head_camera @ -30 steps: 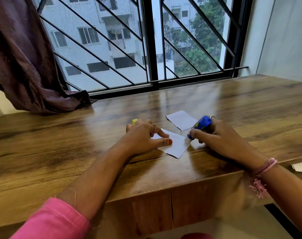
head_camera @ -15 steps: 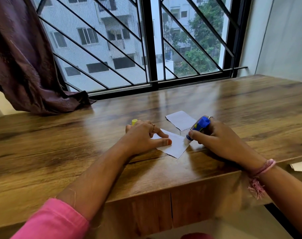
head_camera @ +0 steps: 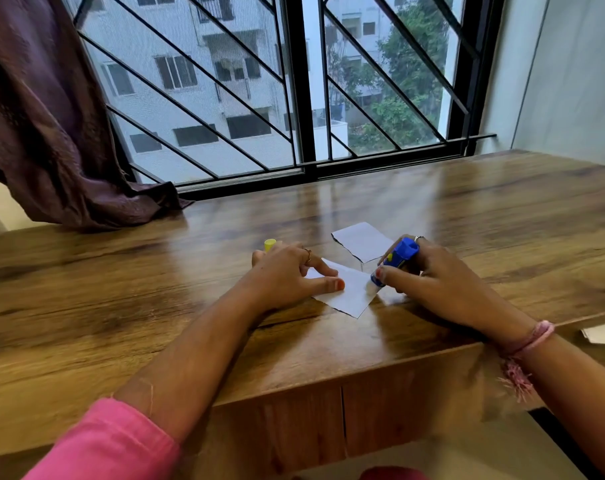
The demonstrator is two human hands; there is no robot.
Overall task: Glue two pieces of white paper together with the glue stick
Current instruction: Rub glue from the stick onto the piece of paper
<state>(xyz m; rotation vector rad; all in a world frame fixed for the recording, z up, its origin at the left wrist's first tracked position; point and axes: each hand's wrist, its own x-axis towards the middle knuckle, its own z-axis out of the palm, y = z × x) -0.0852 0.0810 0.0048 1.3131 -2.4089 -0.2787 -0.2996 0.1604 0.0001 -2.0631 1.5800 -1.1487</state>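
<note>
On the wooden counter (head_camera: pixel 121 289), the right hand (head_camera: pixel 443 282) wraps its grip round a blue glue stick (head_camera: pixel 396 259), tilted tip-down and leftward onto the near paper (head_camera: pixel 351 294) corner. The left hand (head_camera: pixel 287 275), its grip slack, pins that sheet with straight fingers.

- You will find no text, brand, number or sign that can be read in this view.
- The glue stick (head_camera: pixel 396 261) has a yellow printed patch on its blue barrel. It is too small and blurred for you to make out a single letter.
- The near piece of white paper (head_camera: pixel 349 289) and the far piece of white paper (head_camera: pixel 361 241) both show you plain white faces.
</note>
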